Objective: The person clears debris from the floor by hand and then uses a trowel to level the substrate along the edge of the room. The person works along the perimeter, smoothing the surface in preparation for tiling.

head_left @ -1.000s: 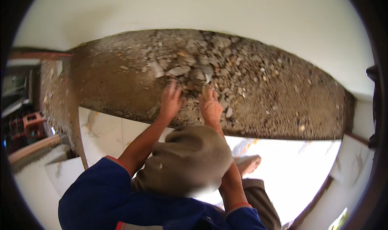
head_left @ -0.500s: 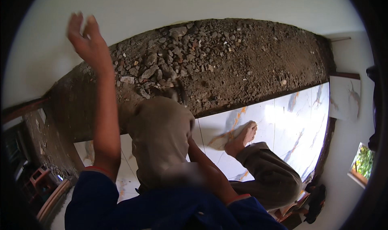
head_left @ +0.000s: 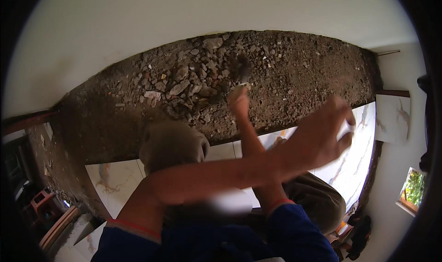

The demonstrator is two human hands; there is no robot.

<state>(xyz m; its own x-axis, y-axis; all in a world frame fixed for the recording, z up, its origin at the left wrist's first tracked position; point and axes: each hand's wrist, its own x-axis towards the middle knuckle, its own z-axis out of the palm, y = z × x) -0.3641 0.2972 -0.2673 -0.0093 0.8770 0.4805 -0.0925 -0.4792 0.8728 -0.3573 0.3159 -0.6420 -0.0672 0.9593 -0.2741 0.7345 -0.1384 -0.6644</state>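
Observation:
My left arm crosses in front of my body to the right, over my right forearm. At its end my left hand hangs in the air above the white marbled tiles, with its fingers bent and apart and nothing in them. Reaching forward over the dirt, my right hand is closed round the handle of a tool. That tool's dark head is smeared by motion, so its kind cannot be made out. Beside it, to the left, lies a heap of broken rubble.
Bare soil runs along the pale wall. My bent left knee is at the dirt's near edge. One marbled tile leans against the right wall. A reddish plastic stool-like object stands at lower left.
My left hand has swung from the far left over to the right. My right hand, hidden behind my knee before, now reaches forward over the soil with the tool. My left knee has shifted left.

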